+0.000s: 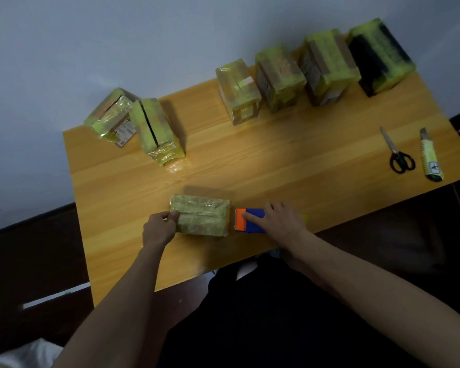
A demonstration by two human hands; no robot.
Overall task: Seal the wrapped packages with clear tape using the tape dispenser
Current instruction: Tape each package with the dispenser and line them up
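packages: 7 (pixel 200 218) | tape dispenser: 1 (pixel 249 220) | scissors: 1 (pixel 398 152) | knife: 1 (pixel 430 158)

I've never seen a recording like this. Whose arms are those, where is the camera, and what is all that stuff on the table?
There is no machine here: the arms are a person's, filmed by one camera worn on the head, looking down. That is why both forearms reach in from the bottom.

The left hand grips the end of a yellow-green plastic-wrapped package lying near the front of the orange wooden table. The right hand holds a blue and orange tape dispenser just beside that package.

Further back stand six more wrapped packages: two leaning ones on the left and a row of four along the wall. On the right lie black-handled scissors and a pale green utility knife.
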